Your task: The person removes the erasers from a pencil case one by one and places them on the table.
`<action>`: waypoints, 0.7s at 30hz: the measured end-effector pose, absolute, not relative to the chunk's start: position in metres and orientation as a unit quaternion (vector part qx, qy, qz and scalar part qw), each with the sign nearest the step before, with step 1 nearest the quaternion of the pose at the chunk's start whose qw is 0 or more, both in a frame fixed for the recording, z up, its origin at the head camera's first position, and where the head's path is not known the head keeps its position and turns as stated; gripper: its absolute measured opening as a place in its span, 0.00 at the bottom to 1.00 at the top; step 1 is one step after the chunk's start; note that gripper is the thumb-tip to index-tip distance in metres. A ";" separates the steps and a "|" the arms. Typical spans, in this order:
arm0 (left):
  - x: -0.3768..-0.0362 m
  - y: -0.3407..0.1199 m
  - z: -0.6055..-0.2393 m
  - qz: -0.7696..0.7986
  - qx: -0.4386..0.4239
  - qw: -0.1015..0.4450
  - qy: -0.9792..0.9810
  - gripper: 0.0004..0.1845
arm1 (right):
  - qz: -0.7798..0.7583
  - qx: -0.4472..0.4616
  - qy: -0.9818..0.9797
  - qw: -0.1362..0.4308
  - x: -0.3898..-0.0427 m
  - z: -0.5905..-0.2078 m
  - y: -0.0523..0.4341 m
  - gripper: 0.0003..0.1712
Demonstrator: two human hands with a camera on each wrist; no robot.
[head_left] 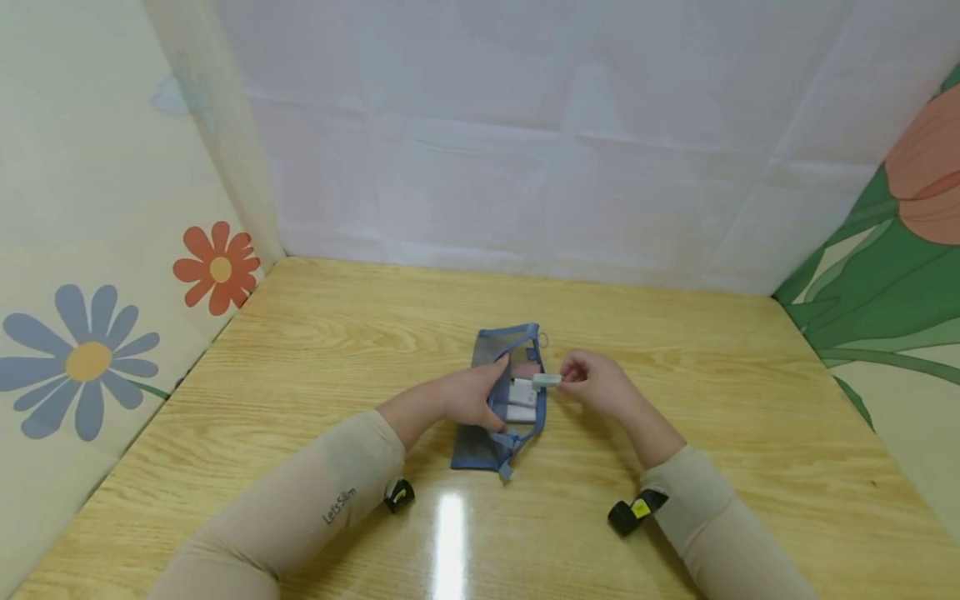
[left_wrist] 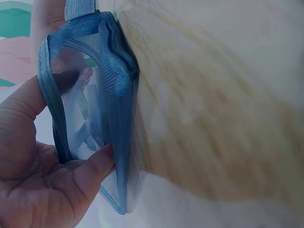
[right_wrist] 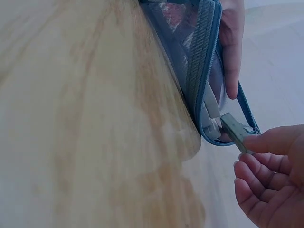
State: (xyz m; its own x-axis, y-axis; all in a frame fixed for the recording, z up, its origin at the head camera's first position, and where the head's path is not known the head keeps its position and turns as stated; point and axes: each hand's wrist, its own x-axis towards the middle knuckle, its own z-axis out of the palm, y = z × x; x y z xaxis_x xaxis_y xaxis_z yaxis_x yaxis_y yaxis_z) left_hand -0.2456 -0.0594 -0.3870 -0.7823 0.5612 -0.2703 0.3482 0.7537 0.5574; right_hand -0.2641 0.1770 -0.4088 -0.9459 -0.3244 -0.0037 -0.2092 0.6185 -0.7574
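Head view: from where I stand, a blue mesh pouch (head_left: 474, 447) lies near the middle of the table (head_left: 337, 333), its mouth gaping to the right. Over it comes the left hand (head_left: 472, 398), thumb and fingers spread apart at the opening, covering part of the mesh. Across from it, the right hand (head_left: 600, 387) pinches a small pale green block (head_left: 547, 380) that overlaps the rim. Inside I see white pieces (head_left: 523, 392) and something pinkish (head_left: 527, 367). Black wrist devices (head_left: 399, 496) jut out by both pale sleeves (head_left: 300, 500). Light wood grain covers the tabletop, with a bright glare (head_left: 450, 542) at the near side; a creased white sheet (head_left: 525, 183) hangs behind, printed flowers (head_left: 87, 362) stand to the left and a large tulip (head_left: 930, 183) to the right.

Left wrist view: the mesh comes between me and one fingertip, which shows dimly through it, while the thumb reaches the pouch lower down. Beside it the wood is a blur.

Right wrist view: the block slants between thumb and fingertips, its other end at the mouth, near pale pieces inside; whether it touches the rim I cannot tell. One straight finger of the left hand lies along the opening, and the zipped edge hides much of the contents
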 end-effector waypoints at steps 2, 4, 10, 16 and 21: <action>-0.246 -0.059 -0.387 0.240 0.247 0.219 0.913 0.58 | -0.412 -0.146 0.897 0.070 -0.265 -0.410 0.179 0.08; -0.246 -0.059 -0.388 0.235 0.245 0.221 0.914 0.58 | -0.413 -0.140 0.897 0.068 -0.266 -0.409 0.180 0.08; -0.246 -0.059 -0.389 0.224 0.244 0.216 0.918 0.58 | -0.404 -0.124 0.904 0.057 -0.267 -0.405 0.183 0.08; -0.245 -0.058 -0.388 0.223 0.240 0.221 0.919 0.59 | -0.387 -0.097 0.915 0.056 -0.274 -0.405 0.193 0.08; -0.245 -0.057 -0.388 0.219 0.236 0.224 0.920 0.59 | -0.377 -0.077 0.921 0.063 -0.282 -0.409 0.204 0.08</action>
State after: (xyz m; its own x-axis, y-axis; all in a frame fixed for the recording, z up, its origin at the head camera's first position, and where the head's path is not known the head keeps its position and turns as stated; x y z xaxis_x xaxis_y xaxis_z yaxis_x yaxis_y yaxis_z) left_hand -0.2455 -0.0571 -0.3882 -0.7889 0.5314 -0.3085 0.3357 0.7933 0.5079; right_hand -0.2819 0.2042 -0.4086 -0.9803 -0.1886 -0.0585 -0.0935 0.7042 -0.7038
